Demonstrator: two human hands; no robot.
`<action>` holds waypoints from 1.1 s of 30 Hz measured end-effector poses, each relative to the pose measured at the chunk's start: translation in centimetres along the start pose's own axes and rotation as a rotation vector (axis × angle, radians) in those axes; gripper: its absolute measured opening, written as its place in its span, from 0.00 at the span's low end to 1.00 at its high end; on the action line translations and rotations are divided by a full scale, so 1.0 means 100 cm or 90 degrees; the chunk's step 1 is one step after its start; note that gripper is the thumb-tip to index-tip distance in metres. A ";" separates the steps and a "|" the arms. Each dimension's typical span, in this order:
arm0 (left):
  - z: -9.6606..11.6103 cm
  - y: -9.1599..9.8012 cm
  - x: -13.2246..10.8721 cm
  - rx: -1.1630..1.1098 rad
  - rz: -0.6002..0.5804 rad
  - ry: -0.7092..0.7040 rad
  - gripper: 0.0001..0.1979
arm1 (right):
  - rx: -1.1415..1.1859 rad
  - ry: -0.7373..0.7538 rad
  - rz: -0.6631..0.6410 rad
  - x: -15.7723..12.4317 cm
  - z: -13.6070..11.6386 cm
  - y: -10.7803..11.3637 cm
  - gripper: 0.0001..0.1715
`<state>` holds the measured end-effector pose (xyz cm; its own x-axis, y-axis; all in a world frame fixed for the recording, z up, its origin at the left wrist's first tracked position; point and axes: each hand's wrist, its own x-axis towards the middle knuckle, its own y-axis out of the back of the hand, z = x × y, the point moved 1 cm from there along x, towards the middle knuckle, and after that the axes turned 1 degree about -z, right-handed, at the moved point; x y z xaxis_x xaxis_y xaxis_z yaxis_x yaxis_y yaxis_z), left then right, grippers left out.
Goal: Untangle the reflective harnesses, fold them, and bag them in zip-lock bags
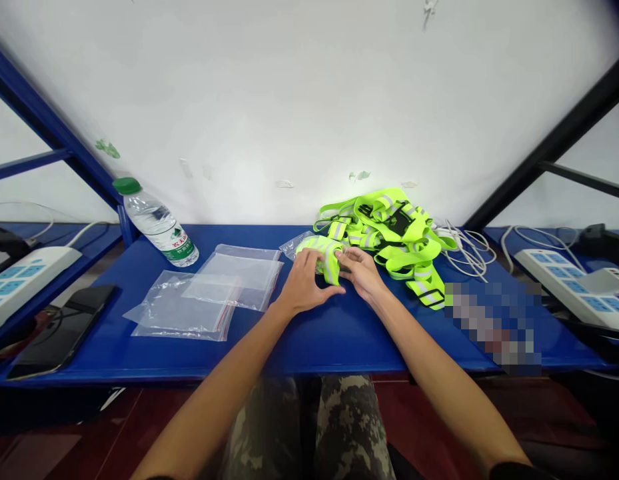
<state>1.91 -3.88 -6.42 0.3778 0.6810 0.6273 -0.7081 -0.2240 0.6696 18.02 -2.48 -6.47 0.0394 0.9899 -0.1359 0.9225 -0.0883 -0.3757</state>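
Both my hands meet at the middle of the blue table, holding a folded fluorescent yellow reflective vest [325,261] with silver stripes. My left hand [304,283] cups its near left side, and my right hand [362,273] pinches its right side. Just behind the fold lies a clear plastic bag [294,244]. A loose heap of similar reflective vests [396,230] sits beyond my right hand. To the left of my left hand lie several clear zip bags [234,275] with red-edged seals, overlapping one another.
The blue table [289,353] stands against a white wall. A water bottle [160,228] lies at the back left, and white cables [466,250] sit right of the heap. Power strips [24,287] and a black phone [62,330] lie at the left; another power strip [569,287] lies right.
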 end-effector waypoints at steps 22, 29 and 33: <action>-0.005 0.004 0.005 0.152 0.070 0.026 0.22 | -0.099 0.113 -0.074 -0.004 0.008 -0.002 0.25; -0.016 0.005 0.003 0.155 0.020 0.203 0.08 | -0.120 0.127 -0.117 -0.010 0.011 -0.005 0.19; -0.021 0.006 0.003 0.211 -0.044 0.284 0.10 | -0.140 0.129 -0.117 -0.011 0.011 -0.004 0.18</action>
<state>0.39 -2.38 -6.69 0.0768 0.9145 0.3972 -0.4385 -0.3269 0.8372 17.19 -3.68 -7.18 -0.0805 0.9908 0.1089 0.9808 0.0981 -0.1682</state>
